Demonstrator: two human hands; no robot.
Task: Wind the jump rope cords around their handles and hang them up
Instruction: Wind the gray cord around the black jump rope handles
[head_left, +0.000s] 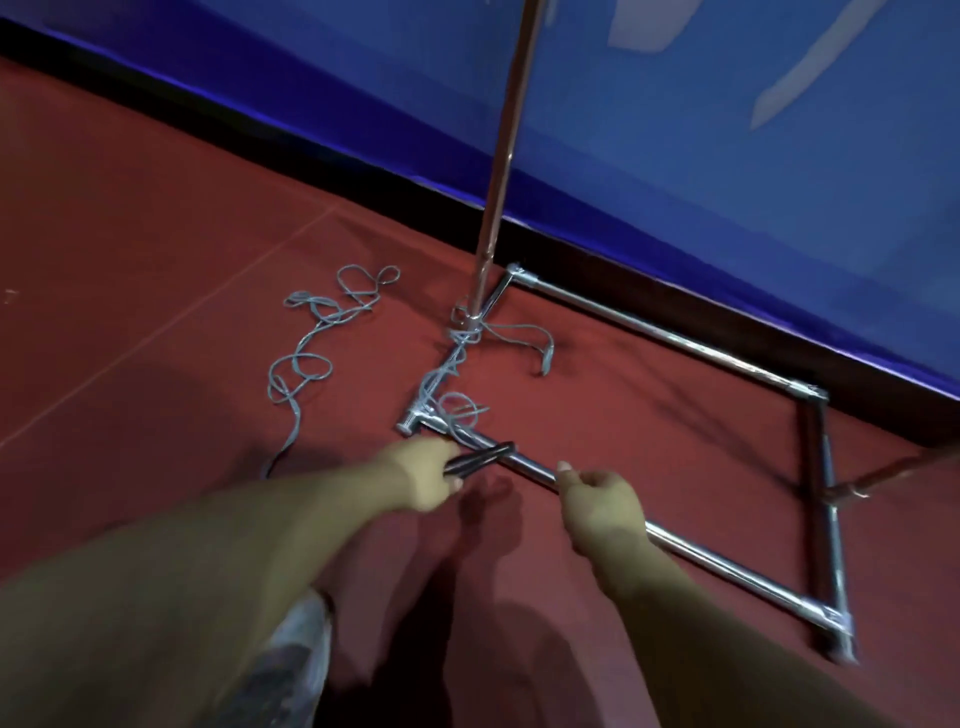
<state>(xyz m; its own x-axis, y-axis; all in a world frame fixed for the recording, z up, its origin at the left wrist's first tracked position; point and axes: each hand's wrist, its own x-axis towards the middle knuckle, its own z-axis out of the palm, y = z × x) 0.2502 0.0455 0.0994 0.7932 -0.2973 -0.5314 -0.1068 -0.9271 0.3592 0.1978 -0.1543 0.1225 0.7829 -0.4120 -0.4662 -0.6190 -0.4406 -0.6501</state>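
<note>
Two dark handles (480, 457), blurred, half-hidden.

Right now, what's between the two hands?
In the head view, the shiny rack bar on the red floor runs between the left hand, which grips the black handles, and the right hand.

We have both bare forearms stretched forward and down, side by side but apart. Our left hand (428, 475) has its fingers curled round a pair of dark handles (480, 457), back of the hand toward us. Our right hand (597, 499) sits a little lower, its fingers curled in, thumb and forefinger pinched together; what they pinch is too fine to tell.
</note>
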